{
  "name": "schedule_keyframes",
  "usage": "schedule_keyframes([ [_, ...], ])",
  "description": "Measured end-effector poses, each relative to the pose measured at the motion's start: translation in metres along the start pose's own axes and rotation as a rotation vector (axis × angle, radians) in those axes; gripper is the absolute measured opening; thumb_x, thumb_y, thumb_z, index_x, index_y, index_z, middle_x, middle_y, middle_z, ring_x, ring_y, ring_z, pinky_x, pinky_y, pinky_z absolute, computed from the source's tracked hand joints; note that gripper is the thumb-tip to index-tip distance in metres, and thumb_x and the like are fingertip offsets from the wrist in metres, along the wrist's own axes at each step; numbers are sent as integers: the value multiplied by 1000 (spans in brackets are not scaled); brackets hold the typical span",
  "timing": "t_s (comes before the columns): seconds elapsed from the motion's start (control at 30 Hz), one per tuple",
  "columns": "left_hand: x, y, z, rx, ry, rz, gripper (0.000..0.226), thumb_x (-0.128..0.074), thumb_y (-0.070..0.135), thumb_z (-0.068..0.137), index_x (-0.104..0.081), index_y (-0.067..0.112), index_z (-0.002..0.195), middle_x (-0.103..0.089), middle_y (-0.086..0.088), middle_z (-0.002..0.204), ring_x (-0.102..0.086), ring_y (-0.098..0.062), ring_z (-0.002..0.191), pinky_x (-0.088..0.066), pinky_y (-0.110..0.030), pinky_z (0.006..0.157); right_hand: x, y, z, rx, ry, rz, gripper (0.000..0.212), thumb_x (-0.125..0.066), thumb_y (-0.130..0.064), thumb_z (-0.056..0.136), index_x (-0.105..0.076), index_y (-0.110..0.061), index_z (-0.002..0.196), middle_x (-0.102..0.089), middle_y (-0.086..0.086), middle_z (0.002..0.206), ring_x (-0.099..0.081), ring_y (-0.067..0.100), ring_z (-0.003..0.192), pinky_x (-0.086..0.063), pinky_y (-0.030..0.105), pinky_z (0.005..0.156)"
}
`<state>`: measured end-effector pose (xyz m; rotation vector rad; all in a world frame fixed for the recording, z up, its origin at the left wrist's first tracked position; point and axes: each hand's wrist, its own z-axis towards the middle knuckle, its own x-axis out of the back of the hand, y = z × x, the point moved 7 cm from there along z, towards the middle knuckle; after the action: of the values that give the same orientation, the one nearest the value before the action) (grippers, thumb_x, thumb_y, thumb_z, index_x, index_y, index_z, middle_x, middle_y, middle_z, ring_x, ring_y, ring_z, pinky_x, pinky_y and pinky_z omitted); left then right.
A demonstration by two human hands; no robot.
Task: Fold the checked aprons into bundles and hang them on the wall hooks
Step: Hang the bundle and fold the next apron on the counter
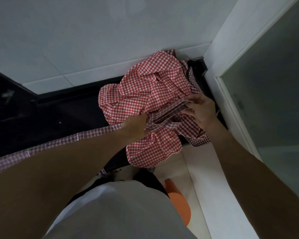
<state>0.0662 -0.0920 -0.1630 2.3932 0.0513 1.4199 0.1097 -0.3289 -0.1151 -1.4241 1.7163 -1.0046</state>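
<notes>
We find the folded strap band, long axis running two to eight o'clock, pinched by the right hand and gripped by the left hand at opposite ends.

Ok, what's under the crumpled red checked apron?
The crumpled red checked apron lies on a black countertop; a darker purple checked apron pokes out beneath its right side. Anything else underneath is covered.
</notes>
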Motion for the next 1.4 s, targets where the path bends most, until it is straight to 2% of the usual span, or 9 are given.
schedule_keyframes([
  [0.17,2,-4,3,57,45,21,51,-59,48,93,-47,14,129,-65,-9,111,-64,-29,96,-57,-44,81,1,6,5,68,-74,133,30,-79,3,74,-70,-11,98,-71,9,109,-69,23,104,-56,41,92],
  [0.33,4,3,5,98,50,87,45,-55,46,95,-51,15,127,-65,-8,107,-65,-27,93,-53,-36,72,15,41,-11,-26,351,-73,61,-88,-29,70,-60,-7,120,-67,7,117,-65,21,102,-54,40,97],
  [0.47,2,4,7,89,28,67,44,-54,51,94,-55,15,120,-66,-5,105,-65,-25,92,-50,-33,70,-22,72,-16,-68,-97,-448,94,-94,-54,52,-59,-13,129,-65,1,128,-62,18,116,-47,40,107],
  [0.57,3,7,9,26,33,53,57,-50,63,92,-55,17,125,-67,-4,108,-65,-26,96,-56,-39,80,-26,75,-13,-34,-148,-630,60,-84,-34,73,-63,-10,123,-65,5,125,-59,22,114,-48,37,104],
  [0.67,9,15,10,-93,64,85,56,-47,62,94,-55,17,126,-68,-5,106,-66,-26,94,-56,-39,80,-21,69,-13,-202,-45,-382,12,-76,-11,84,-67,-4,88,-69,15,90,-67,28,83,-62,32,66],
  [0.97,0,32,7,-335,37,50,39,-56,23,98,-51,4,132,-64,-15,112,-66,-34,95,-54,-41,80,-43,58,-18,-331,101,101,8,-61,-7,96,-67,-1,95,-69,15,90,-67,23,77,-61,36,69],
  [1.13,-19,36,8,-332,-153,204,65,-52,29,98,-22,6,152,-47,-16,140,-59,-32,111,-53,-40,87,-55,46,-14,-305,-26,76,37,-67,-29,93,-65,-6,122,-70,9,109,-68,27,99,-57,44,92],
  [1.27,-26,38,7,-280,-229,204,71,-53,30,98,-16,7,154,-38,-17,148,-55,-31,118,-51,-41,94,-35,85,18,-122,41,-378,137,-88,-75,40,-37,-11,149,-51,2,147,-50,25,133,-42,46,113],
  [1.4,-24,40,8,-258,-251,191,75,-52,29,99,-9,8,156,-34,-18,150,-60,-29,107,-54,-39,85,-42,52,-6,-46,63,-518,71,-86,-48,70,-59,-1,116,-68,5,110,-63,22,104,-50,39,99],
])
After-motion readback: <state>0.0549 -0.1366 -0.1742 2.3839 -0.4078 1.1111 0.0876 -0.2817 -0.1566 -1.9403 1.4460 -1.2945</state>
